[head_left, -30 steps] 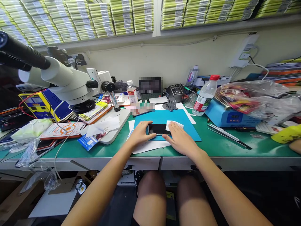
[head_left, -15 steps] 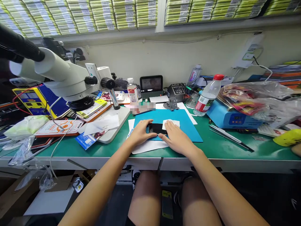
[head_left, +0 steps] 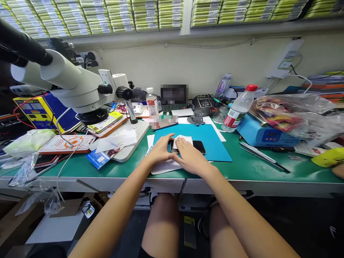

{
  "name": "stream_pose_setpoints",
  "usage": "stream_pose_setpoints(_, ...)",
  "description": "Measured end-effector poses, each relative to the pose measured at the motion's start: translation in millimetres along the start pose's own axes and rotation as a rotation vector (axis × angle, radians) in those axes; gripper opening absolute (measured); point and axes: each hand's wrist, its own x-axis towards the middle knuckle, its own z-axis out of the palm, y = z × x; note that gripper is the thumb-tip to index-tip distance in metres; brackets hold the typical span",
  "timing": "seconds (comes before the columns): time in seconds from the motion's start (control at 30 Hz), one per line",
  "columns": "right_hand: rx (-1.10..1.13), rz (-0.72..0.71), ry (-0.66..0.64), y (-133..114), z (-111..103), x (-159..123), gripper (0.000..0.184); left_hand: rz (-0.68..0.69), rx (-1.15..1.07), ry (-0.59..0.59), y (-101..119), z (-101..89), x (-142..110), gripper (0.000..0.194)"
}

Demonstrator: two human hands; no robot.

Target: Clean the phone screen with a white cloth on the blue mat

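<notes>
A black phone (head_left: 198, 146) lies flat on a blue mat (head_left: 212, 143) on the green bench. My left hand (head_left: 160, 150) grips the phone's left end, fingers curled against it. My right hand (head_left: 188, 156) lies flat on top, pressing a small white wipe (head_left: 180, 139) onto the phone's left half. Only the right end of the phone shows past my fingers. White paper sheets (head_left: 163, 167) lie under the mat's near edge, beneath my hands.
A white microscope (head_left: 67, 84) hangs over the left side on a white base (head_left: 126, 150). Behind the mat stand small bottles (head_left: 152, 104), a soldering station (head_left: 203, 104) and a water bottle (head_left: 238, 109). A blue heater box (head_left: 260, 134), plastic bags (head_left: 295, 111) and tweezers (head_left: 263, 156) lie right.
My right hand has slid the white wipe leftward along the phone, from its right end to its left half, baring the right end. My left hand stays on the left end.
</notes>
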Motion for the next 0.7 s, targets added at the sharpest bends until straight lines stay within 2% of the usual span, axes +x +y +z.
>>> stream_pose_setpoints(0.07,0.0,-0.017,0.001,-4.5,1.1,-0.3,0.097,0.003,-0.01,0.001,0.6,-0.1,-0.7,0.081)
stream_pose_setpoints(0.27,-0.014,-0.101,0.045,-6.1,7.7,-31.6,0.091,0.03,0.036,0.017,2.0,0.8,-0.9,0.08)
stream_pose_setpoints(0.4,0.01,-0.082,0.015,-5.6,3.5,-13.0,0.093,0.034,0.029,0.027,-0.8,2.4,-0.4,0.081)
stream_pose_setpoints(0.5,0.018,-0.086,0.019,-11.0,2.6,0.5,0.097,0.003,-0.02,0.104,-2.4,3.5,-0.8,0.075)
stream_pose_setpoints(0.6,0.005,-0.113,0.021,-15.7,3.9,-8.2,0.099,-0.043,-0.053,0.178,-1.4,3.9,-0.4,0.066)
stream_pose_setpoints(0.7,-0.01,-0.133,0.0,-14.3,4.1,-22.5,0.097,-0.059,-0.04,0.182,0.1,4.6,1.3,0.061)
